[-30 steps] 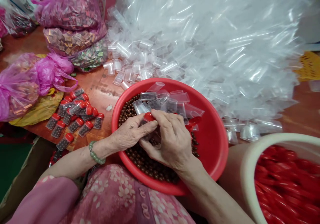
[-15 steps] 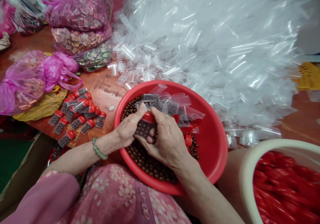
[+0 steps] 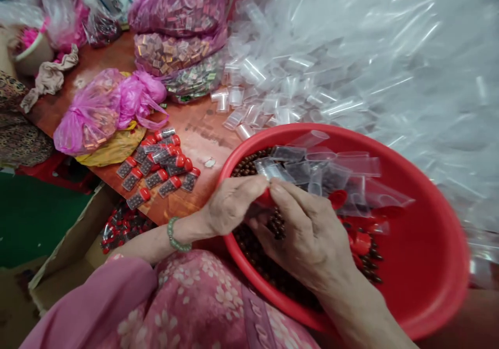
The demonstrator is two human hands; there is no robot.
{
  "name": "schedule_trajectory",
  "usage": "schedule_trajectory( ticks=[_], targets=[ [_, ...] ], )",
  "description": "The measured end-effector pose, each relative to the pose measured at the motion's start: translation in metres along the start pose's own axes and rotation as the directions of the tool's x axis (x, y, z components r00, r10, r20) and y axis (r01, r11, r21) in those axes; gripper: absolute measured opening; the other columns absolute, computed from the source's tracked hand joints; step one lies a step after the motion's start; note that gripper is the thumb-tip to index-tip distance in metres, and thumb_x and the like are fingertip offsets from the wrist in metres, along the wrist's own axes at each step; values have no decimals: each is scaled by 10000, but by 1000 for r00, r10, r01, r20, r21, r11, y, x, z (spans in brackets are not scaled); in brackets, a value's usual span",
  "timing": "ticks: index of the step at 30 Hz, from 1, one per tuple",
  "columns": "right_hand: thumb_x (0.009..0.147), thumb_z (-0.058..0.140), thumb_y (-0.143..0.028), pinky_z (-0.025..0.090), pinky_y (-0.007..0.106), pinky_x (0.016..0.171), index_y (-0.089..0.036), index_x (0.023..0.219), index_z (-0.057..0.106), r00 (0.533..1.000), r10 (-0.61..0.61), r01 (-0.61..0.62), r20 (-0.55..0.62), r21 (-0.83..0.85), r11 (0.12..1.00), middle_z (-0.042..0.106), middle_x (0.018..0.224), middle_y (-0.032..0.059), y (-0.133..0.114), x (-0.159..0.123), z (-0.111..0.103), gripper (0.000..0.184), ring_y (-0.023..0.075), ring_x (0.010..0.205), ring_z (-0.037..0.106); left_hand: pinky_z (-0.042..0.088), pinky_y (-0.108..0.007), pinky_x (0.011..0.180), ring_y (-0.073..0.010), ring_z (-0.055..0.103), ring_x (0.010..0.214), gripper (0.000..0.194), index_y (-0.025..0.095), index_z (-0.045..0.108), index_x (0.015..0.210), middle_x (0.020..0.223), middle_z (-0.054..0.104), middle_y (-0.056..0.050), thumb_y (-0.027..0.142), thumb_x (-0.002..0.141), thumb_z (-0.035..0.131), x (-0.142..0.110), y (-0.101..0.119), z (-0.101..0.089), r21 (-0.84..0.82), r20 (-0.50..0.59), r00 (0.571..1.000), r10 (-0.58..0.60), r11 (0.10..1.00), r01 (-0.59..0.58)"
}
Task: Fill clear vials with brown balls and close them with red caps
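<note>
Cap (image 3: 265,198) now under R fingers (image 3: 290,195) (almost shut)

A basin (image 3: 432,281) in front of the person holds beads (image 3: 247,167) and plastic bags (image 3: 343,175); capped packets (image 3: 158,179) lie left on a table (image 3: 206,136), before sacks (image 3: 175,5).

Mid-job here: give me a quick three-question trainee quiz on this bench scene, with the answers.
1. Which hand wears the green bead bracelet?
2. True or false: the red-capped packets lie outside the red basin.
3. What lies heaped in the basin under the clear plastic sleeves?
A. round brown beads
B. coins
C. rice

Key:
1. Left hand
2. True
3. A
</note>
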State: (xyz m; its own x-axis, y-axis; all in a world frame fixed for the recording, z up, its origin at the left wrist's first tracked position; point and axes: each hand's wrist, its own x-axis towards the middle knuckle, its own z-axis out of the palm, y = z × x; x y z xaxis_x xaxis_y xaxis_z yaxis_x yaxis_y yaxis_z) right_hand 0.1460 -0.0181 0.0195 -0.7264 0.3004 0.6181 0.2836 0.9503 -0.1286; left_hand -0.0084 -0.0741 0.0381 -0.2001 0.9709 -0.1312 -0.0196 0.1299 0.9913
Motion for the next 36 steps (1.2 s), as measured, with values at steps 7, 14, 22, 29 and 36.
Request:
schedule_trajectory(
  ticks=[7, 14, 22, 29, 36],
  targets=[
    [916, 596, -266, 575, 395, 820, -198, 1291, 540, 939, 294, -285, 180, -78, 955, 674, 1111, 140, 31, -9, -26, 385, 266, 981, 679, 483, -371, 846, -213, 632, 892, 316, 190, 637, 963, 926, 690, -87, 382, 969, 386, -2, -25, -112, 839, -344, 803, 487, 544, 29],
    [948, 535, -291, 545, 370, 778, -172, 1082, 655, 841, 480, -459, 248, -141, 877, 704, 1016, 108, 52, -30, -46, 216, 244, 910, 678, 397, -577, 1011, -378, 523, 1202, 452, 149, 554, 1271, 1239, 591, -216, 423, 913, 529, 3, -61, -166, 969, -205, 828, 522, 227, 97],
    [928, 519, -218, 420, 348, 703, -141, 869, 691, 686, 450, -251, 571, -396, 884, 683, 806, 105, 62, -24, -28, 198, 234, 763, 588, 356, -572, 1130, -361, 437, 1344, 452, 127, 498, 1340, 1364, 515, -210, 324, 934, 518, -6, -56, -130, 953, -184, 773, 607, 304, -12],
    [887, 517, -142, 329, 348, 650, -140, 852, 667, 633, 459, -193, 623, -447, 873, 713, 770, 125, 59, -9, -21, 154, 246, 747, 606, 528, -396, 959, -213, 595, 1090, 294, 188, 555, 1215, 1164, 633, -94, 140, 952, 432, 14, -6, -44, 845, 268, 827, 494, 293, -448],
    [895, 492, -128, 345, 354, 694, -147, 865, 658, 645, 468, -224, 604, -435, 872, 708, 828, 129, 56, -17, -29, 170, 253, 795, 622, 517, -374, 839, -243, 553, 1049, 300, 123, 579, 1107, 1186, 564, -160, 64, 940, 336, 72, 1, 8, 722, 691, 720, 63, -22, -691]
  ],
)
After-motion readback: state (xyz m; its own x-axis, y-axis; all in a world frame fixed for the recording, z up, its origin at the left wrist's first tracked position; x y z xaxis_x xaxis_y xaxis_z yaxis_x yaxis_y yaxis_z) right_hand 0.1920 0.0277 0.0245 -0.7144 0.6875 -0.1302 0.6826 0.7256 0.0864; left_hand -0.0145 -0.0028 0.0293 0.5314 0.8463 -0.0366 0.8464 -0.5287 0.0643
